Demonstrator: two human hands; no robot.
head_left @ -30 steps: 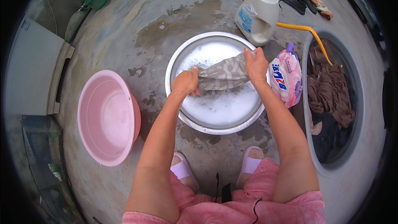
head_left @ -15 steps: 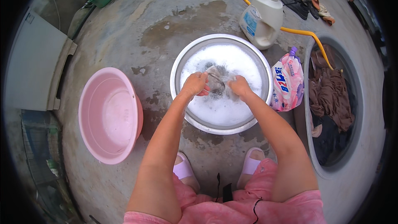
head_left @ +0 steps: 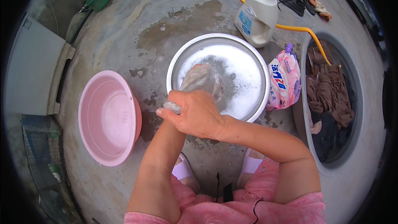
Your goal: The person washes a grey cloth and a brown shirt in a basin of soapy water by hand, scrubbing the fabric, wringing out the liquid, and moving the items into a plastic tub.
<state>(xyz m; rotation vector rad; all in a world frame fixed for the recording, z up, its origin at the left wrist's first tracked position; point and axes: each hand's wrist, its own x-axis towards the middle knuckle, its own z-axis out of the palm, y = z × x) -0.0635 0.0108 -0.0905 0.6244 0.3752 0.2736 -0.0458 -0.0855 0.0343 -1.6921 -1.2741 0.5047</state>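
Over the near left part of a silver metal basin (head_left: pixel 173 58) of white suds (head_left: pixel 244 84), a wet, thin greyish cloth (head_left: pixel 198 79), somewhat like a sock, is drawn over what seems to be my left hand. Its fingers are hidden beneath the fabric; the left forearm (head_left: pixel 159 161) comes up from below. Crossing from the right, my right hand (head_left: pixel 199 114) closes round the cloth at the left wrist. A bunched end of it pokes out by the right thumb. Suds have parted into greyish water beside the cloth.
A pink plastic basin (head_left: pixel 85 120) stands on the left. Behind the metal basin is a white jug (head_left: pixel 265 16); a pink pouch (head_left: pixel 285 81) sits to its right. A grey tub (head_left: pixel 361 99) holds dark and brown clothes (head_left: pixel 331 93). A yellow hose (head_left: pixel 300 29) runs into it.
Both hands have come out of the suds towards me. My right hand has swung left across the left wrist and taken hold of the cloth, which now covers the left hand.
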